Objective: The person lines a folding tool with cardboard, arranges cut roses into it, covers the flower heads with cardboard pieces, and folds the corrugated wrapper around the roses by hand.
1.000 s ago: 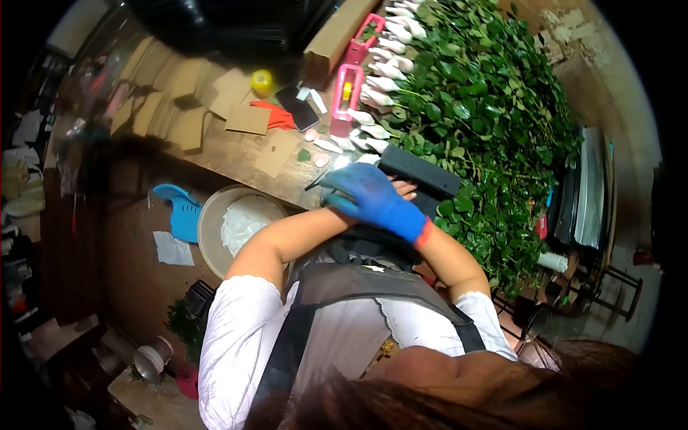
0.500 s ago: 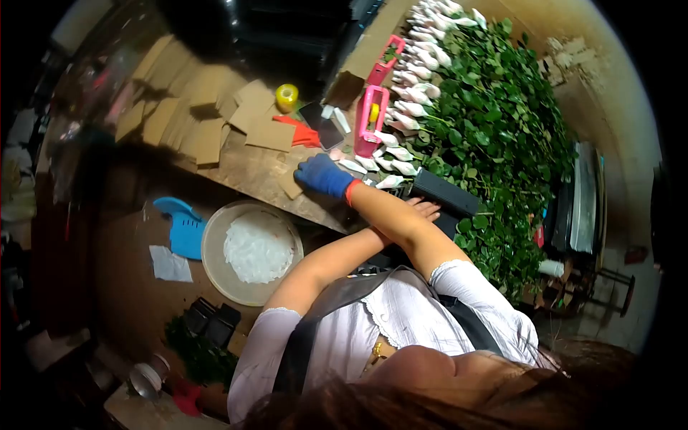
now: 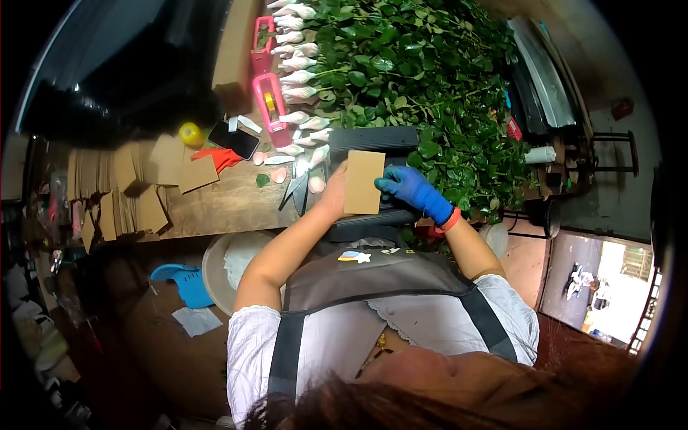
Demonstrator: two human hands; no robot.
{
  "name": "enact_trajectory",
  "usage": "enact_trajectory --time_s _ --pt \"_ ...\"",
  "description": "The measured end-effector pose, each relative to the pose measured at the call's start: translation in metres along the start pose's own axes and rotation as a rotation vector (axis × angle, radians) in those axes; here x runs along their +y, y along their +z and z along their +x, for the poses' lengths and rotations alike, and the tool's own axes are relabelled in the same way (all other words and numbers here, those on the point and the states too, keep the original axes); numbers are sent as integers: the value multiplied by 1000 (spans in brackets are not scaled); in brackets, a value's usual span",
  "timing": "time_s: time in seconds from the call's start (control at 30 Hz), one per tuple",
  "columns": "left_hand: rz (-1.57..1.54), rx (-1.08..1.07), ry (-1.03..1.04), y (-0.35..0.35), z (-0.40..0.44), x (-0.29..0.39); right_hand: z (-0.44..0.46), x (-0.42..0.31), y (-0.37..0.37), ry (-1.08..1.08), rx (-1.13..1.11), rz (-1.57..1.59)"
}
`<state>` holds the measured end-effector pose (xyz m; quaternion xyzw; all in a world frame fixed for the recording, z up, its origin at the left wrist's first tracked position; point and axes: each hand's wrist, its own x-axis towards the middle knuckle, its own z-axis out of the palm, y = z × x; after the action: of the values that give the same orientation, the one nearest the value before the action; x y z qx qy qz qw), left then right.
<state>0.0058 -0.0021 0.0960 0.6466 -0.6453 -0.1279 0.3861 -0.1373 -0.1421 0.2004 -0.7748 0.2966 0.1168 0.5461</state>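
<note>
A rectangular piece of cardboard (image 3: 364, 183) is held up in front of my apron. My bare left hand (image 3: 335, 192) grips its left edge, with most fingers hidden behind it. On the opposite edge, my right hand (image 3: 407, 188), in a blue glove, pinches the cardboard between thumb and fingers. Just beyond the cardboard sits a black box-like block (image 3: 374, 138). A pair of scissors (image 3: 294, 195) lies on the table left of my left hand. Rose stems with leaves (image 3: 423, 64) are piled ahead, their pale wrapped heads (image 3: 297, 63) lined up toward the left.
Two pink tape dispensers (image 3: 271, 107) stand beside the wrapped heads. Farther left are a phone (image 3: 234, 140), a yellow tape roll (image 3: 190, 134), an orange-red cloth item (image 3: 218, 159) and stacked cardboard pieces (image 3: 129, 172). A tub (image 3: 215, 269) and blue plastic stool (image 3: 188, 283) are below.
My gloved right hand has come back from the table at left, with a cardboard piece now before my chest. My left hand has left the black block and holds the cardboard too.
</note>
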Motion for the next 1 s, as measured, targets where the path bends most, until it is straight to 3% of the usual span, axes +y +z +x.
enact_trajectory --time_s 0.03,0.1,0.27,0.33,0.47,0.53,0.6,0.63,0.73,0.77,0.8,0.87,0.93,1.0 --pt "113 -28 59 -13 4 9 3 7 -2 46 -16 102" --pt "189 -71 122 -29 6 18 12 11 -4 39 -42 -51" --pt "290 72 102 -59 -26 1 26 18 -11 -41 -60 -317" --pt "335 139 64 -78 -44 1 30 18 -5 -67 36 -501" --pt "177 30 106 -93 -18 45 24 14 8 -102 116 -551" --pt "219 -119 -21 -73 -12 47 19 20 3 -153 135 -609" --pt "232 -17 -30 -63 -9 51 21 28 1 -250 138 -721" --pt "236 -37 -48 -62 -9 50 10 1 -13 -165 -23 -751" --pt "266 -40 -82 -61 -9 56 -2 -9 -66 -484 84 -195" --pt "271 -32 -67 -62 -9 58 6 -15 -84 -577 352 -256" --pt "253 -24 -79 -62 -8 61 8 -18 -114 -360 310 -169" --pt "256 -12 -49 -64 -4 67 47 11 -148 -237 537 -598" --pt "241 -33 -47 -61 -6 65 87 44 -154 61 357 -1095" --pt "227 -67 -102 -62 -4 69 106 73 -152 73 190 -1212"
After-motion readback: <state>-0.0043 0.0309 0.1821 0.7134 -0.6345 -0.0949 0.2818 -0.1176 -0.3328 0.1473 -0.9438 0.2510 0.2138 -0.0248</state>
